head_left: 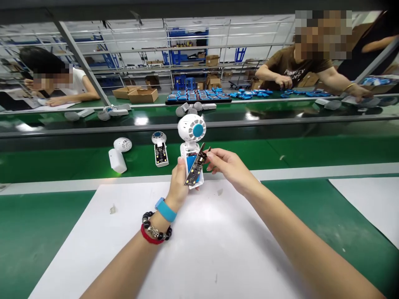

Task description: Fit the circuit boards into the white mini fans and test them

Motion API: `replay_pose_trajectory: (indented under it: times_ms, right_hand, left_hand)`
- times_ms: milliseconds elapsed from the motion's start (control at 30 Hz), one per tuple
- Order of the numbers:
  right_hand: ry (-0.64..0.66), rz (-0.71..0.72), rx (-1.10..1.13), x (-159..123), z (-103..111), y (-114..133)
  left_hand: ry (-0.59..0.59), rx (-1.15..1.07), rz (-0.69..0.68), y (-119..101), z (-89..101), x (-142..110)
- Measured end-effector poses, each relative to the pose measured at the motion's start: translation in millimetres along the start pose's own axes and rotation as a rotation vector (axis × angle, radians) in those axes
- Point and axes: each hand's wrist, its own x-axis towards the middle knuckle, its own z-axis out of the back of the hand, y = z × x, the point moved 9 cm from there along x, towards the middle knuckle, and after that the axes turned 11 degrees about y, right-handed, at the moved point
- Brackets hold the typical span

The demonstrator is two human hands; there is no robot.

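Observation:
My left hand (178,180) grips the open handle of a small white hand-held fan (191,128), held upright above the white mat (199,249). A blue battery shows inside the handle. My right hand (229,166) pinches the upper end of a narrow black circuit board (196,168), which lies slanted across the open handle. My left wrist wears a blue band and bead bracelets.
On the green conveyor (311,151) behind lie a closed white fan (118,153) and an open fan half (160,149). Across the belt, two other people work at a bench with trays of blue parts (199,96), cardboard boxes and more fans.

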Motion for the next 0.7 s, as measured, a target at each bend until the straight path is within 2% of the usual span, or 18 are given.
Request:
replay_pose_trajectory:
  times_ms: [233, 467, 700]
  right_hand:
    - [-0.016, 0.158, -0.076, -3, 3, 21]
    - [0.01, 0.184, -0.331, -10, -1, 39]
    - [0.053, 0.177, -0.33, -11, -6, 37]
  left_hand:
    - [0.121, -0.047, 0.154, 12, -14.2, 2]
    - [0.143, -0.096, 0.183, 12, -19.8, 2]
    - [0.168, -0.107, 0.214, 18, -20.7, 1]
